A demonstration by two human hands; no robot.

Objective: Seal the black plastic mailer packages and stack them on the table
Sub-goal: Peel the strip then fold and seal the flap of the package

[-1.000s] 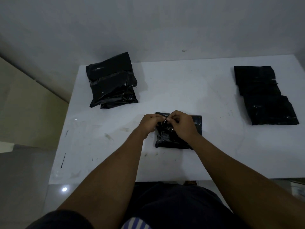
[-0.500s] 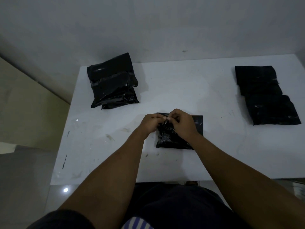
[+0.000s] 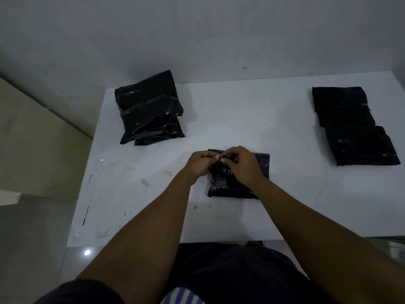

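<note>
A black plastic mailer (image 3: 228, 187) lies flat near the middle of the white table (image 3: 241, 119). Both hands sit over its far left part. My left hand (image 3: 200, 164) and my right hand (image 3: 242, 164) meet fingertip to fingertip and pinch the mailer's plastic near its top edge. What exactly is between the fingertips is too small to tell. A pile of shiny black mailers (image 3: 150, 110) stands at the back left of the table. Flat black mailers (image 3: 352, 128) lie overlapping at the right.
A grey wall rises behind the table. The table's left edge drops to a pale floor (image 3: 32, 216), and its front edge runs just before my dark-clothed lap (image 3: 230, 270). Scuff marks dot the tabletop at the left front.
Both hands stay at the same spot on the mailer, with only slight finger movement. The piles have not moved.
</note>
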